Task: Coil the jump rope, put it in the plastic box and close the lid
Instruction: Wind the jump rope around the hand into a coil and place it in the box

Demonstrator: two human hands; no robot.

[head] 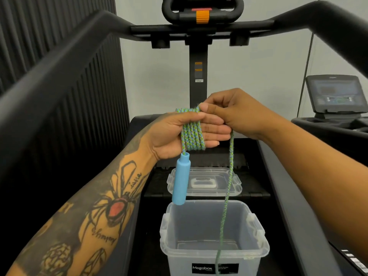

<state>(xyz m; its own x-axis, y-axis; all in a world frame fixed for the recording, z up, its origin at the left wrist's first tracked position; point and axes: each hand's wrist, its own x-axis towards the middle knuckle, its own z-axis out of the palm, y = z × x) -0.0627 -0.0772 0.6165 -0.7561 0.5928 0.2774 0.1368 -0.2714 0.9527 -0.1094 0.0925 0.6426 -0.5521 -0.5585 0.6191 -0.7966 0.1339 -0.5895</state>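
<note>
Green-and-blue braided jump rope (192, 136) half coiled on left hand, above open box on treadmill deck.

Left hand (179, 134), palm up and flat, fingers (214, 133) extended; several rope turns wrap around them, thumb pressing on top. Light blue cylindrical plastic handle (180, 179) hangs from the coil's left edge. Right hand (235, 114) touches the left fingertips, its fingers pinched on the rope at the coil's top. Loose rope tail drops from under the right hand into the clear plastic box labelled Megabox (214, 253), which stands open. Clear plastic lid (203, 183) lies flat just beyond the box on the black treadmill deck (278, 196).
</note>
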